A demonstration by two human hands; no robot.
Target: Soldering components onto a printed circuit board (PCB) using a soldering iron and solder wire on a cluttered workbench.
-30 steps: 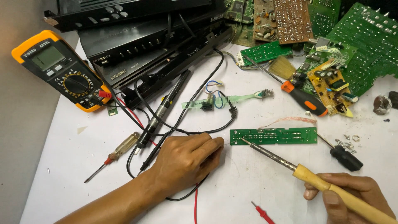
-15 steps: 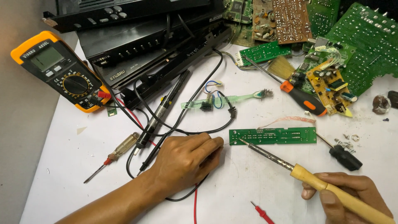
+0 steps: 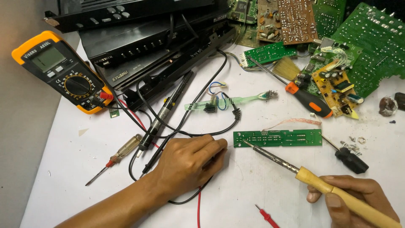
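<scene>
Soldering iron (image 3: 320, 181) gripped by right hand (image 3: 352, 198); left hand (image 3: 187, 162) curled, grasp unclear.

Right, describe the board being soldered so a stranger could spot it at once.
Start at the white table and find the right hand holding the yellow-handled soldering iron. Its tip meets the left end of a narrow green strip board, lying flat and alone. The other boards are wider and heaped at the top right.
</scene>
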